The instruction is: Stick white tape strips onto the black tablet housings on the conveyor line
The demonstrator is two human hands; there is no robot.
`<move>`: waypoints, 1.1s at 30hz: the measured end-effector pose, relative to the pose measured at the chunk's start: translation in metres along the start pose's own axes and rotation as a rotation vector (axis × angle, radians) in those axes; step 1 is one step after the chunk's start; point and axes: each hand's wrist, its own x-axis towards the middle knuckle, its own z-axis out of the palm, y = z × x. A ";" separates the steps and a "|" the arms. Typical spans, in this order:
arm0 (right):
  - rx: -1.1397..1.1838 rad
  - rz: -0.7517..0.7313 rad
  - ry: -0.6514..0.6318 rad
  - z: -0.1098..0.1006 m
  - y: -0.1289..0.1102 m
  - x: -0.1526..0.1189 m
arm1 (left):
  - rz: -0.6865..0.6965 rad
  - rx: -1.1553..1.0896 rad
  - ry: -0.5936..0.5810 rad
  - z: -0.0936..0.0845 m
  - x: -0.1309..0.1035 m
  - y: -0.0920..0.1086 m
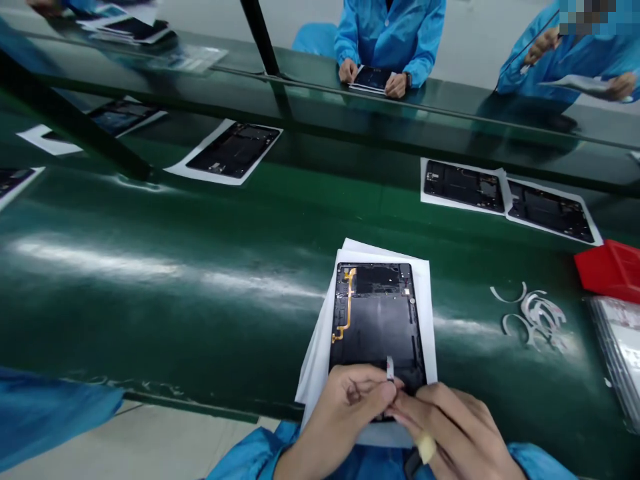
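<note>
Tablet housing (380, 323), orange cable (349, 303) laid in; left hand (345, 403) pinches white strip (390, 368) over its near end, unplaced; right hand (457, 423) alongside, grip unclear.

A glossy green worktop (165, 340) carries white streaks of reflected light. 2 dark posts (260, 37) (75, 117) slant up from its far half. Pale floor (165, 433) shows past the near edge, left; the grey surface (305, 12) past the far edge is probably floor too.
</note>
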 end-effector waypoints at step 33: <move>-0.194 0.024 -0.076 0.012 0.016 0.006 | 0.976 1.283 -0.050 -0.020 -0.004 0.007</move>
